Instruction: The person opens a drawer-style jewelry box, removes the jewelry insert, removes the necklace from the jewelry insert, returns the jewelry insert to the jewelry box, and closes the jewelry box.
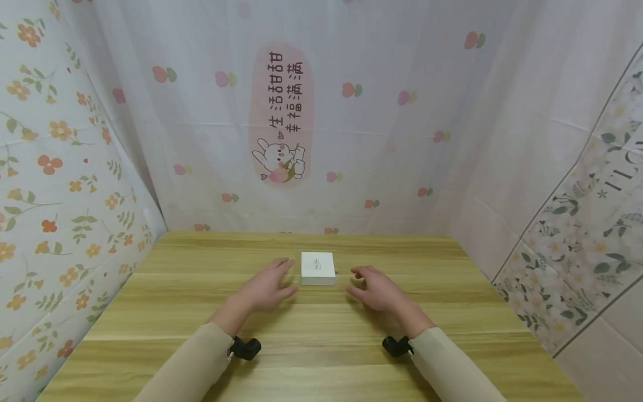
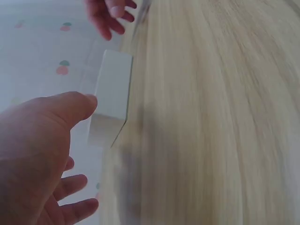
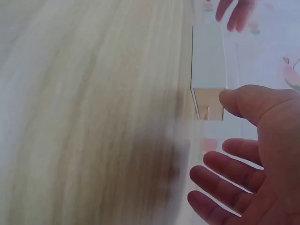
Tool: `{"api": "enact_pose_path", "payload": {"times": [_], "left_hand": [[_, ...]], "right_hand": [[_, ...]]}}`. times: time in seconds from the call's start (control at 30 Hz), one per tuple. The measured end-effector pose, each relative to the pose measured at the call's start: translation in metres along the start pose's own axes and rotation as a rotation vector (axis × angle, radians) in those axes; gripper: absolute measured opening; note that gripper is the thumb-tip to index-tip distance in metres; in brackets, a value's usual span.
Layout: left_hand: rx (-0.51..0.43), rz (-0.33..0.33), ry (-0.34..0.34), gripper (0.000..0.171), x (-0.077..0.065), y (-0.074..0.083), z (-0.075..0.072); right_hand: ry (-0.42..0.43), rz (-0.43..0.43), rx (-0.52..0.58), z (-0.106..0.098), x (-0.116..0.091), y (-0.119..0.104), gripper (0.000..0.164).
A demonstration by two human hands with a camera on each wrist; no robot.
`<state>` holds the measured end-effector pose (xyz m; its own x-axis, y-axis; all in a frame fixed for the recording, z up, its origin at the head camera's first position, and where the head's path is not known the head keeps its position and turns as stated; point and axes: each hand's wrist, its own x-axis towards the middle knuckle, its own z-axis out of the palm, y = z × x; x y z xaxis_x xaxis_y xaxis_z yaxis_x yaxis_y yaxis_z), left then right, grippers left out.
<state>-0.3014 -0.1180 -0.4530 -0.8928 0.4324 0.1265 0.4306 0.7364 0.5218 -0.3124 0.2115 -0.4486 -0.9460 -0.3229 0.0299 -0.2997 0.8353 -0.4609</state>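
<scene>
A small white box (image 1: 317, 267) with fine dark print on its lid lies on the wooden table, between the two hands. The left hand (image 1: 270, 285) hovers just left of it, fingers spread and holding nothing. On the other side, the right hand (image 1: 375, 287) is held apart from the box with its fingers relaxed. In the right wrist view the box (image 3: 208, 58) shows a tan end with a small pale tab (image 3: 208, 112) on it. The left wrist view shows the plain white end of the box (image 2: 105, 129) beyond the left thumb.
The wood-grain table (image 1: 321, 346) runs back to a white curtain (image 1: 377, 139) with fruit prints and a rabbit drawing. A flowered curtain (image 1: 65, 184) hangs along the left, another patterned cloth (image 1: 577, 251) along the right. Black wrist cameras (image 1: 246, 348) sit at both cuffs.
</scene>
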Motion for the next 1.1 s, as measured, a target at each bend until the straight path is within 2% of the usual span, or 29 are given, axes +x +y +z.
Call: {"api": "enact_pose_path", "payload": {"times": [0.2, 0.43, 0.63, 0.93, 1.1], "left_hand": [[0.005, 0.037, 0.011, 0.067, 0.014, 0.007, 0.01], [0.033, 0.036, 0.052, 0.058, 0.025, 0.009, 0.02], [0.065, 0.042, 0.054, 0.055, 0.029, 0.006, 0.026], [0.047, 0.105, 0.087, 0.044, 0.034, 0.007, 0.033], [0.031, 0.082, 0.093, 0.041, 0.035, 0.011, 0.035]], "right_hand": [[0.005, 0.026, 0.084, 0.005, 0.011, -0.005, 0.049], [0.005, 0.027, 0.102, 0.008, 0.026, -0.012, 0.045], [0.011, 0.013, 0.118, 0.013, 0.04, -0.018, 0.043], [0.056, 0.037, 0.167, 0.025, 0.055, -0.022, 0.036], [0.097, 0.071, 0.185, 0.031, 0.06, -0.02, 0.028]]}}
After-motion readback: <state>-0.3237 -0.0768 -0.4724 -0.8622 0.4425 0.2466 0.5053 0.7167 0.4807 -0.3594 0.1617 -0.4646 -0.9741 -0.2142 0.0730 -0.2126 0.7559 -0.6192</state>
